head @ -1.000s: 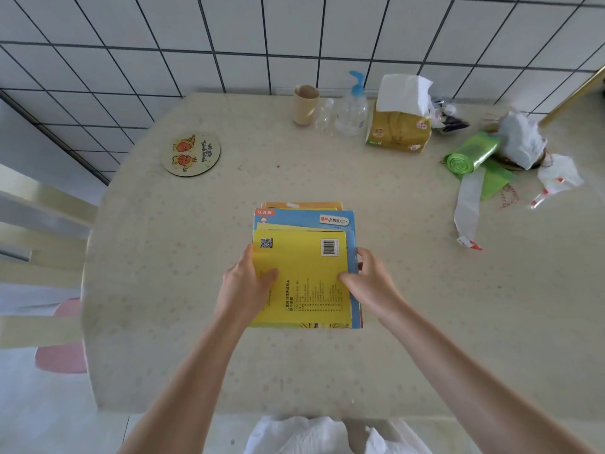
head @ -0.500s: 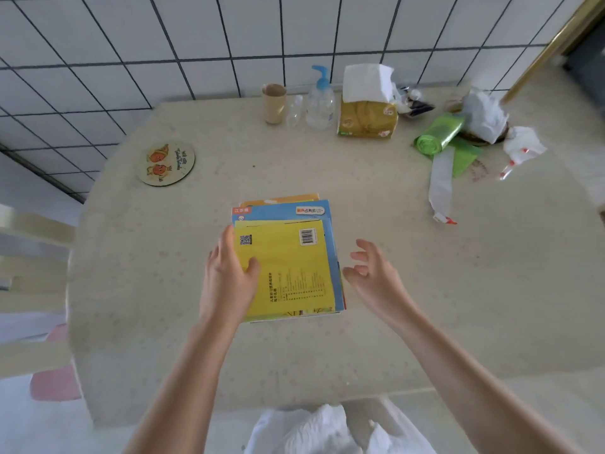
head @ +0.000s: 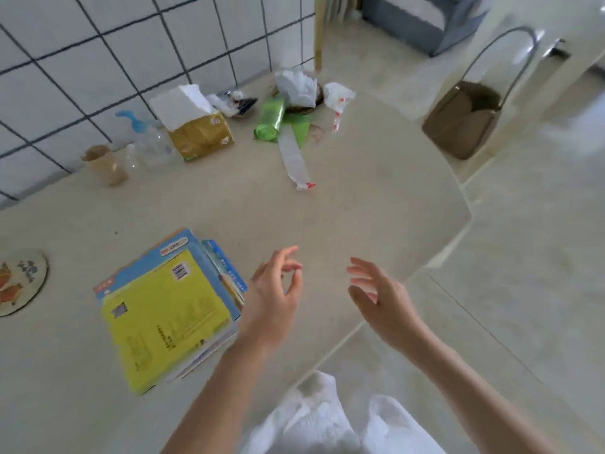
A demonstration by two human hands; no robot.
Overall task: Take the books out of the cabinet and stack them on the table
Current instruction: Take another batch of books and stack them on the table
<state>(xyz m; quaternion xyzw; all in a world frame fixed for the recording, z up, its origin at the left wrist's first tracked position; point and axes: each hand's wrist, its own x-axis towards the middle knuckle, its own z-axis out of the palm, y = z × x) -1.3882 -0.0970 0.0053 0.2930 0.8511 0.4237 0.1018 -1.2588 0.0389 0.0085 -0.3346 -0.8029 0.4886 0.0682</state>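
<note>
Two bare hands hang empty above the pale speckled stone table [head: 343, 198], fingers spread and loosely curled. The left hand [head: 273, 298] is just right of the stack of thin paperback books [head: 170, 309], its wrist crossing in front of the stack's near right corner; whether skin touches paper cannot be told. The right hand [head: 381, 298] is further right, near the table's rounded edge, well apart from the books.

The stack lies flat on the near left part of the table, turned at a slant. A yellow-covered book [head: 163, 326] with a barcode lies on top, and a blue-covered book [head: 178, 249] shows beyond its far edge, with further thin ones fanned out at the right side.

At the far left edge lies a round coaster with orange figures [head: 19, 283]. Along the white tiled wall [head: 131, 54] stand a tan cup [head: 104, 165], a clear pump bottle with a blue top [head: 147, 142] and a yellow tissue pack with a white tissue sticking up [head: 196, 126]. Right of these lie a green roll of plastic bags [head: 271, 121] with a loose white strip, and crumpled white plastic [head: 296, 85]. On the floor beyond the table's right edge stands a brown handbag with a long arched strap [head: 461, 119]. White clothing [head: 327, 424] fills the near bottom edge.
</note>
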